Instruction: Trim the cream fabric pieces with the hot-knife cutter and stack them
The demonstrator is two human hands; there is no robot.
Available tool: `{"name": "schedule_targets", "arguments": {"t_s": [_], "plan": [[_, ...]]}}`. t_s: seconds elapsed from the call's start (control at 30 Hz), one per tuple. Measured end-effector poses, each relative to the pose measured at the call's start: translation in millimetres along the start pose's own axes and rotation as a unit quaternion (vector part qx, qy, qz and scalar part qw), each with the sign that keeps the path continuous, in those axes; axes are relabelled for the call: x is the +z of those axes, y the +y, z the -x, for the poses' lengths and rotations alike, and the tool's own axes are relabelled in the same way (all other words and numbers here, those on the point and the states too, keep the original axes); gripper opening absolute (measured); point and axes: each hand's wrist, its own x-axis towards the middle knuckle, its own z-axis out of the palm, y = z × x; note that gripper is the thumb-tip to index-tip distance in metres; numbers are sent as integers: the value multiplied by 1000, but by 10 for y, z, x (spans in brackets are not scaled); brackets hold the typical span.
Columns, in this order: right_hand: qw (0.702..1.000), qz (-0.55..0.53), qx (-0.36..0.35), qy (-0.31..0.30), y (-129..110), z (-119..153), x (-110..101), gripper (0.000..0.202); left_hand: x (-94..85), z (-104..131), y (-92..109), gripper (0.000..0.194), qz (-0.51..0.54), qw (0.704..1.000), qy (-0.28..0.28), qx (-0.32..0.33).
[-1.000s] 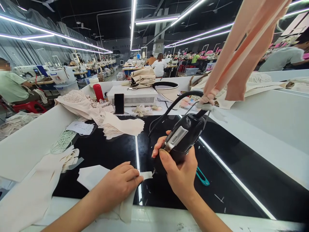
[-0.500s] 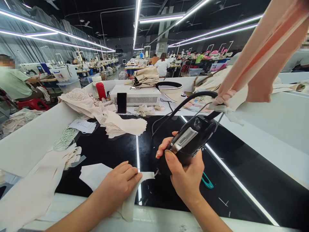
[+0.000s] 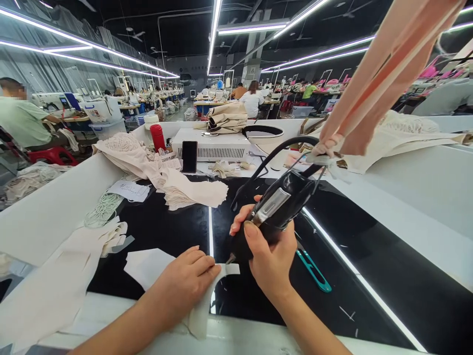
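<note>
My left hand (image 3: 188,281) presses on a curved piece of pale fabric (image 3: 201,315) near the front edge, its fingers bent and close together; the thumb is hidden. The fabric's narrow end sticks out past the fingertips. Wrapped around a black corded hand tool (image 3: 275,204) with a metal plate on its side is my right hand (image 3: 271,264). The tool leans, with its thin metal tip at the fabric end, close by my left fingertips. A pale cloth band (image 3: 388,84) hangs from above and is tied at the tool's upper end. Under my left hand lies another white piece (image 3: 146,266).
Teal thread snips (image 3: 314,271) lie right of my right hand on the black tabletop (image 3: 369,236). Stacked cream pieces (image 3: 195,190), a phone (image 3: 189,157), a red bottle (image 3: 157,138) and a white vented box (image 3: 214,145) stand farther back. A person (image 3: 24,118) sits at left.
My right hand has moved left with the tool, bringing its tip from beyond the fabric's end onto it, near my left fingers. More of the teal snips shows. My left hand stays on the fabric.
</note>
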Motion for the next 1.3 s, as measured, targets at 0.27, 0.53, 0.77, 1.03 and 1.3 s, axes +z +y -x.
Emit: {"name": "schedule_targets", "arguments": {"t_s": [0.27,0.53,0.77,1.03,1.3], "plan": [[1000,19,-1,-7,20,3,18,21,14,-8,-3,25,-9,1000,-6,6],[999,9,0,37,-20,-25,-78,32,0,-11,-2,25,-17,1000,1,13],[999,36,-5,25,-15,-26,-100,23,31,12,-8,26,-14,1000,1,10],[999,-28,11,18,-89,50,-78,30,-25,-35,-13,24,-19,1000,-7,11],[1000,-14,9,3,-68,122,-35,26,-16,-20,-22,22,-13,1000,-15,9]]}}
